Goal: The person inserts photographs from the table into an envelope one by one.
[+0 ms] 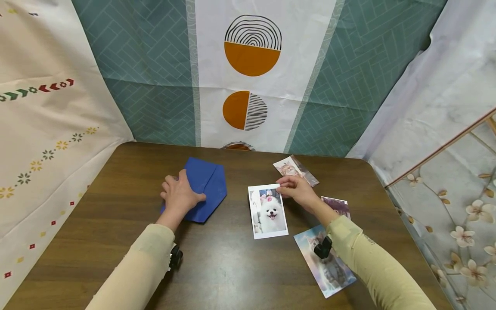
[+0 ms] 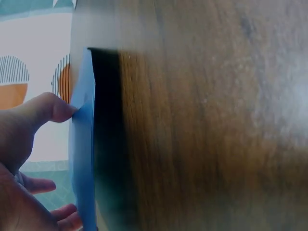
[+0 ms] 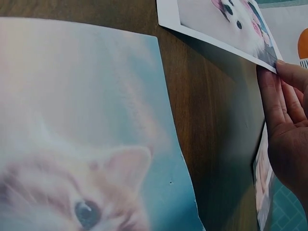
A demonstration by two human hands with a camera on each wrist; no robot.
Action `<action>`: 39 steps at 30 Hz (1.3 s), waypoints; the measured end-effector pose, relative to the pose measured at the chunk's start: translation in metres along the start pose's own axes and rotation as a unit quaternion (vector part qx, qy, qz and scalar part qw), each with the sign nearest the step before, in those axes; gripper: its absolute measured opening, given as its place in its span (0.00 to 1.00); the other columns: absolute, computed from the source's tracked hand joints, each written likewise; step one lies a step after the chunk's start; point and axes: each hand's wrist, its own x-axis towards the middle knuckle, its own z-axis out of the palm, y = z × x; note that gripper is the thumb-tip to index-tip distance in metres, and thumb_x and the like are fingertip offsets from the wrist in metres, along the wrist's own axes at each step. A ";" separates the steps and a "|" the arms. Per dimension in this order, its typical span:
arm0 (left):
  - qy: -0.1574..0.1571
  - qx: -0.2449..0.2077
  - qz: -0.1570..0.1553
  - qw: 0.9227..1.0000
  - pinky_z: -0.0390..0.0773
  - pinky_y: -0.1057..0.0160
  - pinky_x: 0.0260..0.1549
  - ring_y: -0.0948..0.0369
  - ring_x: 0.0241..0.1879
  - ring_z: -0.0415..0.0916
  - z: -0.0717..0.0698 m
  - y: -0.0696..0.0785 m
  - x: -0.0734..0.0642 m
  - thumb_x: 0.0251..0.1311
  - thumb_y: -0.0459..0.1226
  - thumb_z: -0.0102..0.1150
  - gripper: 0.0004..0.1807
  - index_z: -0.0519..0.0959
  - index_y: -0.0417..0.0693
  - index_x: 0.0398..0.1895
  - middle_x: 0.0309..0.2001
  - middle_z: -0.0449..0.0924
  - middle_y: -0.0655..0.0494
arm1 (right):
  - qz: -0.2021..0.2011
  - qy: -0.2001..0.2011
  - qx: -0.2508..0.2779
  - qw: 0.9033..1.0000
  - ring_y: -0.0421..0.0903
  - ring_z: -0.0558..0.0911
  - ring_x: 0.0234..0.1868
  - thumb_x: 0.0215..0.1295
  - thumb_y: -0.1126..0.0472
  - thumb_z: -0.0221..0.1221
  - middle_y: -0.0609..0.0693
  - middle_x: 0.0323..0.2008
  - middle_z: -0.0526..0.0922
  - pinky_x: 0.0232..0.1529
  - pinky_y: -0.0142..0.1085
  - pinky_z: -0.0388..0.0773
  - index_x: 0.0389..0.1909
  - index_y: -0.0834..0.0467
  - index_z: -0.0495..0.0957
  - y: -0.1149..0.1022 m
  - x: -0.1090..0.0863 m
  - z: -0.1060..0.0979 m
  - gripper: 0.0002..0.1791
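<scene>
On the left of the table is a blue envelope (image 1: 211,189) with a pointed end facing right. My left hand (image 1: 180,193) grips it from above, thumb and fingers spread across it. In the left wrist view the blue envelope (image 2: 85,144) appears edge-on, a dark shadow beside it, with the thumb (image 2: 60,108) against its surface. My right hand (image 1: 300,193) pinches the upper right corner of a white-bordered photo of a fluffy white dog (image 1: 271,215). Seen from the right wrist, that dog photo (image 3: 231,29) is tilted, its corner between thumb and fingers.
A large kitten picture (image 1: 327,267) lies under my right forearm. Partly covered by that arm is a purple-toned picture (image 1: 337,206). Behind my right hand sits a small picture with a clear sleeve (image 1: 296,168). Patterned cloths hang along the table's back and sides.
</scene>
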 end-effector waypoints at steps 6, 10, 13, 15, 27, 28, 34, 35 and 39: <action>0.032 0.001 0.036 0.999 0.59 0.25 0.64 0.26 0.72 0.51 0.003 0.008 -0.007 0.57 0.43 0.77 0.56 0.54 0.35 0.83 0.72 0.53 0.19 | 0.004 0.006 0.000 1.000 0.40 0.87 0.42 0.72 0.70 0.66 0.50 0.40 0.90 0.45 0.35 0.87 0.56 0.73 0.80 0.000 0.000 0.000 0.16; 0.042 -0.002 0.050 0.998 0.59 0.25 0.65 0.27 0.73 0.52 0.007 0.012 -0.011 0.58 0.42 0.77 0.54 0.56 0.36 0.83 0.73 0.54 0.20 | 0.008 0.006 -0.002 1.000 0.41 0.87 0.41 0.72 0.69 0.66 0.52 0.40 0.90 0.43 0.36 0.88 0.56 0.73 0.80 -0.002 0.002 0.002 0.16; 0.047 -0.002 0.059 0.997 0.58 0.25 0.66 0.27 0.73 0.53 0.009 0.015 -0.013 0.58 0.41 0.76 0.52 0.58 0.37 0.82 0.73 0.56 0.21 | 0.010 0.004 -0.004 1.000 0.41 0.87 0.39 0.72 0.69 0.67 0.52 0.40 0.90 0.41 0.36 0.88 0.56 0.72 0.81 -0.004 0.003 0.003 0.16; 0.050 -0.003 0.062 0.997 0.58 0.25 0.67 0.28 0.73 0.53 0.011 0.017 -0.015 0.58 0.42 0.76 0.51 0.60 0.38 0.82 0.73 0.56 0.22 | 0.009 0.003 -0.003 1.000 0.41 0.86 0.38 0.72 0.70 0.66 0.52 0.40 0.90 0.40 0.36 0.87 0.55 0.72 0.81 -0.005 0.005 0.004 0.15; 0.072 -0.023 0.071 0.995 0.60 0.24 0.65 0.29 0.75 0.50 0.023 0.037 -0.021 0.58 0.41 0.77 0.47 0.66 0.42 0.80 0.79 0.53 0.27 | 0.000 -0.008 0.000 1.000 0.42 0.86 0.39 0.73 0.68 0.67 0.50 0.41 0.89 0.41 0.36 0.87 0.57 0.72 0.80 -0.016 0.012 0.008 0.17; 0.073 -0.025 0.070 0.995 0.60 0.24 0.65 0.29 0.75 0.50 0.024 0.038 -0.022 0.58 0.41 0.77 0.47 0.66 0.42 0.80 0.80 0.53 0.28 | 0.000 -0.007 0.002 1.000 0.42 0.85 0.39 0.73 0.68 0.67 0.50 0.41 0.89 0.41 0.35 0.87 0.58 0.72 0.80 -0.018 0.012 0.009 0.17; 0.080 -0.029 0.060 0.995 0.62 0.23 0.62 0.30 0.75 0.50 0.027 0.044 -0.024 0.57 0.40 0.77 0.47 0.66 0.44 0.81 0.81 0.53 0.29 | 0.006 0.004 0.036 0.999 0.41 0.85 0.41 0.73 0.69 0.66 0.49 0.42 0.87 0.41 0.34 0.87 0.59 0.73 0.79 -0.024 0.019 0.014 0.18; 0.081 -0.030 0.058 0.995 0.62 0.23 0.62 0.30 0.75 0.50 0.028 0.045 -0.024 0.57 0.40 0.77 0.47 0.67 0.44 0.81 0.81 0.53 0.29 | 0.007 0.007 0.042 0.999 0.41 0.85 0.41 0.73 0.69 0.66 0.49 0.42 0.87 0.41 0.34 0.87 0.59 0.73 0.79 -0.024 0.020 0.015 0.18; 0.082 -0.031 0.056 0.995 0.61 0.23 0.62 0.30 0.75 0.50 0.029 0.048 -0.026 0.58 0.41 0.77 0.47 0.67 0.44 0.80 0.81 0.54 0.29 | 0.010 0.010 0.056 0.998 0.41 0.85 0.41 0.72 0.69 0.66 0.51 0.42 0.88 0.42 0.35 0.87 0.59 0.72 0.79 -0.026 0.027 0.020 0.18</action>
